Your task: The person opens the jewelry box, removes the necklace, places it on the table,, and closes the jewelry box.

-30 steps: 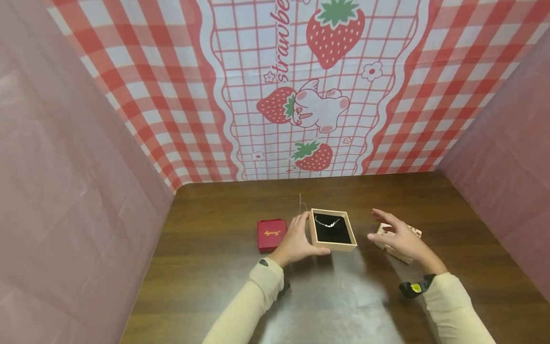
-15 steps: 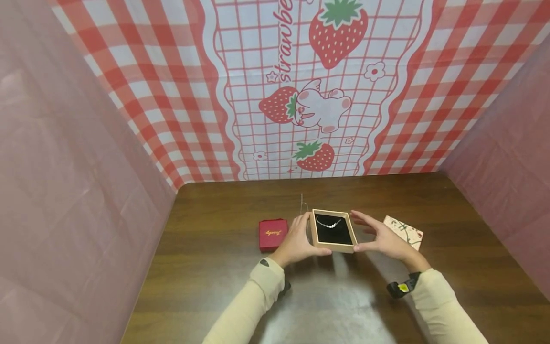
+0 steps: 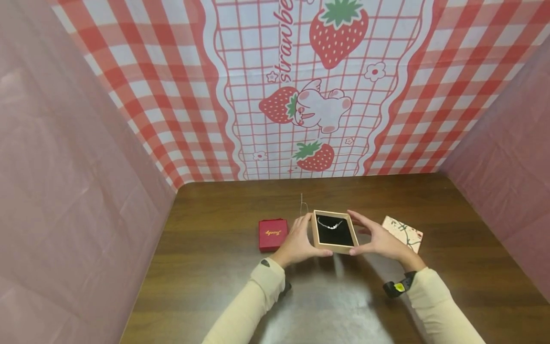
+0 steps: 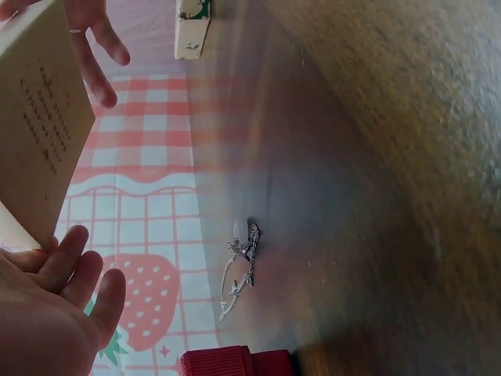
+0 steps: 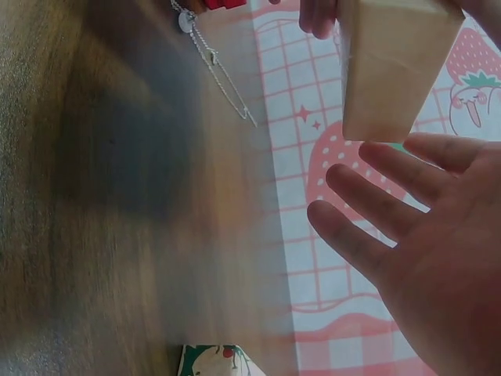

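Observation:
A lidless tan jewelry box (image 3: 335,249) is held above the table, tilted so that its black padded inside shows. On the pad lies a silver chain (image 3: 333,227). My left hand (image 3: 296,244) grips the box's left side, thumb along the near wall. My right hand (image 3: 380,241) holds the right side between thumb and index finger, its other fingers (image 5: 356,239) spread out in the right wrist view. Printed text marks the underside of the box in the left wrist view. Right of the hand lies the flower-patterned lid (image 3: 405,233).
A red box (image 3: 273,234) with gold lettering stands on the wooden table (image 3: 206,286) left of my left hand. Behind the hands lies a loose silver chain (image 4: 244,254). A strawberry-print cloth (image 3: 318,105) rises at the back, with pink cloth on both sides.
My right hand has moved left from over the lid to the right side of the jewelry box and taken hold there. The left hand's grip looks the same.

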`<state>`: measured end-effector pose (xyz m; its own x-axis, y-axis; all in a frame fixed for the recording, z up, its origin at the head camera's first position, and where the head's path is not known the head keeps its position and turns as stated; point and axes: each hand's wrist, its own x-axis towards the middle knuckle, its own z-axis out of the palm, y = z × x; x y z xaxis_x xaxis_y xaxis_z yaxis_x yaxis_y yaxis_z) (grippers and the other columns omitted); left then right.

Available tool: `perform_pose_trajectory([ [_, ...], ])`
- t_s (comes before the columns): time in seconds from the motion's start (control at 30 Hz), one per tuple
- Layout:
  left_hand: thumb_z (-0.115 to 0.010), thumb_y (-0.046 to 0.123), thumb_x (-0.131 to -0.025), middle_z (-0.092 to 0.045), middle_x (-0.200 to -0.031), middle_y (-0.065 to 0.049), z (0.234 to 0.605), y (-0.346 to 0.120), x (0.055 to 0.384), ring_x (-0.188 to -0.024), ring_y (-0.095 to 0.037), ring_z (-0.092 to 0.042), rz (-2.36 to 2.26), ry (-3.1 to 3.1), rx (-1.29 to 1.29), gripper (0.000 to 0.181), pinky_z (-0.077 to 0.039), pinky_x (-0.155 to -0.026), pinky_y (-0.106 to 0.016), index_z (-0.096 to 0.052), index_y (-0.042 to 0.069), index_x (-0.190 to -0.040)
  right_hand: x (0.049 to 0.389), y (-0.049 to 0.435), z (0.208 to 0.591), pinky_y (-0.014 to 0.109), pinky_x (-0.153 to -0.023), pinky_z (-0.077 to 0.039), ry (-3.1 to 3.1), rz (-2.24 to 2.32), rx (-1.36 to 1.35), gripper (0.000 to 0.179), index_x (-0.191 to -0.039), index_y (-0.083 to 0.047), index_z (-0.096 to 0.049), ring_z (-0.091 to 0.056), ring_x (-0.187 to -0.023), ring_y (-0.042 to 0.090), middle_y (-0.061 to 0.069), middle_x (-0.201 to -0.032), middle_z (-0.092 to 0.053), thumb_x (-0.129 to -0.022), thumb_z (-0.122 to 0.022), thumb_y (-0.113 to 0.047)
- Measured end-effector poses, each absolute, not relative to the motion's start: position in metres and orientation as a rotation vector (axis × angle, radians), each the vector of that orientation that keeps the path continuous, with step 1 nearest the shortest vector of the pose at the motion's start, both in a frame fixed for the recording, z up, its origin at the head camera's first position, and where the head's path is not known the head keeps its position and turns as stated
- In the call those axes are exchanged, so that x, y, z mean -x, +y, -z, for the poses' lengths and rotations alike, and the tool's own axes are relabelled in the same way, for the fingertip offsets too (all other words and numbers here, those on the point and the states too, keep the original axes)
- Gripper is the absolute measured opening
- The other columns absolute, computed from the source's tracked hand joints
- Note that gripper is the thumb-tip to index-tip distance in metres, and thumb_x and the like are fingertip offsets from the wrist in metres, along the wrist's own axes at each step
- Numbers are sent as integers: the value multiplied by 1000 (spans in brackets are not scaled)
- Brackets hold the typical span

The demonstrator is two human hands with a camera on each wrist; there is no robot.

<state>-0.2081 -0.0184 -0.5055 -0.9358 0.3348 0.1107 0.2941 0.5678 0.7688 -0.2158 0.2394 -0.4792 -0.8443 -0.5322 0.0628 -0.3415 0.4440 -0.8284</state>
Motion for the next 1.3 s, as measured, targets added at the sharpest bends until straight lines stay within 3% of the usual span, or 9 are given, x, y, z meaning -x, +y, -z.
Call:
perform_pose_trajectory([
  [0.3, -88, 48, -63, -45, -145, -5, 508, -17, 208, -132, -18, -41, -1302, 2733, -563, 108, -40, -110, -43, -32, 14, -149, 212, 237, 478, 64, -95, -45, 2557, 1300, 704, 99, -149, 3, -30, -53, -119, 51, 29, -147, -39, -70, -87, -18],
  [0.6, -86, 50, -65, -33, -157, -10, 509, -14, 210, -143, -25, -32, -1178, 2730, -590, 122, -32, -116, -47, -16, 11, -156, 213, 241, 476, 61, -94, -47, 2539, 1291, 650, 100, -148, 2, -30, -54, -117, 52, 30, -145, -42, -68, -88, -18],
  [0.9, -85, 50, -66, -33, -157, -10, 507, -13, 212, -144, -29, -32, -1092, 2733, -657, 119, -30, -116, -52, -16, 13, -156, 214, 245, 481, 63, -97, -44, 2541, 1267, 642, 100, -145, 6, -32, -55, -118, 51, 31, -142, -43, -66, -88, -17],
  [1.3, -87, 45, -65, -38, -156, -11, 511, 1, 216, -142, -29, -37, -945, 2736, -638, 117, -32, -115, -51, -21, 6, -154, 217, 250, 497, 36, -83, -55, 2529, 1252, 663, 100, -143, 11, -30, -60, -110, 47, 33, -134, -47, -64, -88, -11],
])
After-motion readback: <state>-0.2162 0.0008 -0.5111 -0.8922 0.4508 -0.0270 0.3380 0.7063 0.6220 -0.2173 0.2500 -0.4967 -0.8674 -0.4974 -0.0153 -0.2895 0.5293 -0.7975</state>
